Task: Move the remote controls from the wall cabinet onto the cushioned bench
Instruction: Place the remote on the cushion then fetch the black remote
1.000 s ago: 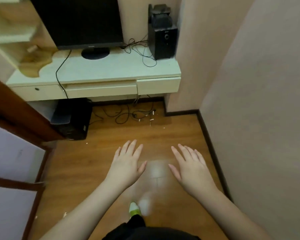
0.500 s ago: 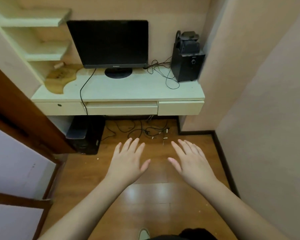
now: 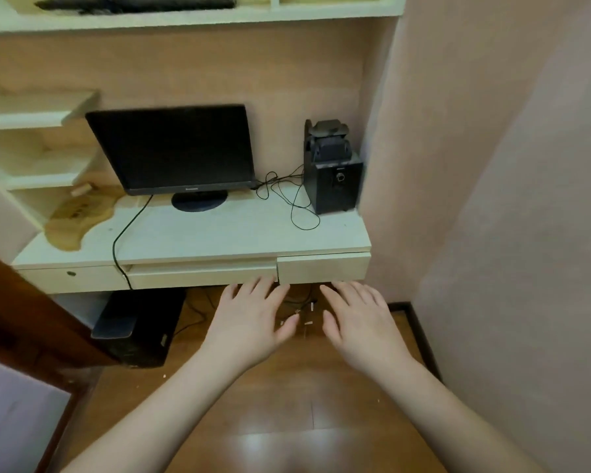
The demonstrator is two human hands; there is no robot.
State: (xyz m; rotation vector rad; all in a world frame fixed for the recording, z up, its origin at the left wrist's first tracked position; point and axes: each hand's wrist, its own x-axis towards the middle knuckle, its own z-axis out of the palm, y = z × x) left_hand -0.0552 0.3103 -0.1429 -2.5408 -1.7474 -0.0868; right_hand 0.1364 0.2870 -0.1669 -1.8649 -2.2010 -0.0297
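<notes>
Head view: both hands, left hand [image 3: 249,322] and right hand [image 3: 362,322], spread empty; dark remote controls [image 3: 137,1] lie far above the fingertips, on the shelf [image 3: 185,20]. Likely light, rigid; grip mid-body.

A single head-worn wide-angle view looks forward and down from standing height, facing a desk [image 3: 191,240] set in a wall corner. The floor [image 3: 287,404] fills the near foreground, shelves [image 3: 185,20] the top edge; straight lines bow outward.

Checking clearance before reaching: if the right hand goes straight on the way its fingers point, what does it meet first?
Probably the small right drawer front under the desktop; the right hand is open and empty. Depth is unclear.
</notes>
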